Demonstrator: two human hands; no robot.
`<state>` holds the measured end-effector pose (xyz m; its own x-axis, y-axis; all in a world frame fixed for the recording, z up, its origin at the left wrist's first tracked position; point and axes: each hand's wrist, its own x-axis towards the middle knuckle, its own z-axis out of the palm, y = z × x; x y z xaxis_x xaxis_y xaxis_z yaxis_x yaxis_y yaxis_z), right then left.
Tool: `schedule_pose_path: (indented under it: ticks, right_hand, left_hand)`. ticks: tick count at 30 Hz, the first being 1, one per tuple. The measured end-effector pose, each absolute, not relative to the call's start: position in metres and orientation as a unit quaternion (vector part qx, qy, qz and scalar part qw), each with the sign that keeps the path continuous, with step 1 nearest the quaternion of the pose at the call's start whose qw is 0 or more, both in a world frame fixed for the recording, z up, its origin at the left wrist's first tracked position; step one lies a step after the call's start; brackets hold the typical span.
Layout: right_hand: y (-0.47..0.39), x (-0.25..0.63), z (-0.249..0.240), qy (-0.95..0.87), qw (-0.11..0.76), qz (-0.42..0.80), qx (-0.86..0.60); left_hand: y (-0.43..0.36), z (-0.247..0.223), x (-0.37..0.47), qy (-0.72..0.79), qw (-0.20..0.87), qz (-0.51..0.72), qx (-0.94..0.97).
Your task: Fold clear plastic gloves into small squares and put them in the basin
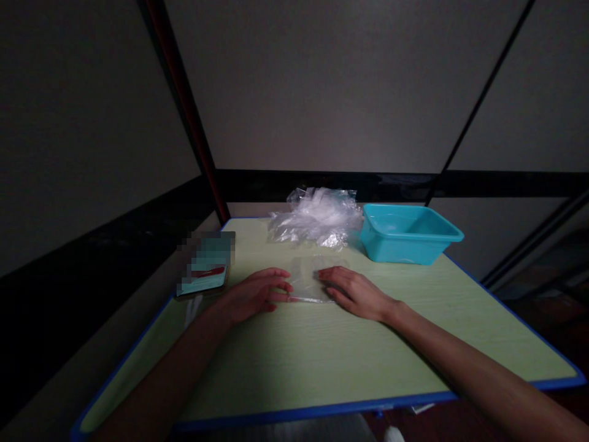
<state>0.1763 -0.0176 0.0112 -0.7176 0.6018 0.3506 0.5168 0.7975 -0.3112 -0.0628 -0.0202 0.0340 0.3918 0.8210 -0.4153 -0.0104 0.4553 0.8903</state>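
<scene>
A clear plastic bag lies flat on the light green table in front of me. My left hand is at the bag's left edge, fingers apart and pointing right. Over the bag's right part rests my right hand, its fingers stretched out and touching the plastic. Neither hand grips anything. Behind the bag sits a loose heap of crumpled clear plastic bags.
A turquoise plastic basin stands at the back right, beside the heap. At the left edge a phone-like device with a lit screen is propped up, partly pixelated. The table has a blue rim; wall panels rise behind it.
</scene>
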Motion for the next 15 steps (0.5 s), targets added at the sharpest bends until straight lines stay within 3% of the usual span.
schedule_pose_path:
  ticks: [7,15]
  right_hand:
    - [-0.028,0.170,0.020,-0.949,0.160,0.093,-0.255]
    - [-0.037,0.163,0.016,-0.959,0.104,0.142,-0.221]
  left_hand:
    - [-0.020,0.033,-0.062,0.351,0.809,0.263,0.391]
    - [-0.018,0.026,-0.064,0.302,0.832,0.224,0.408]
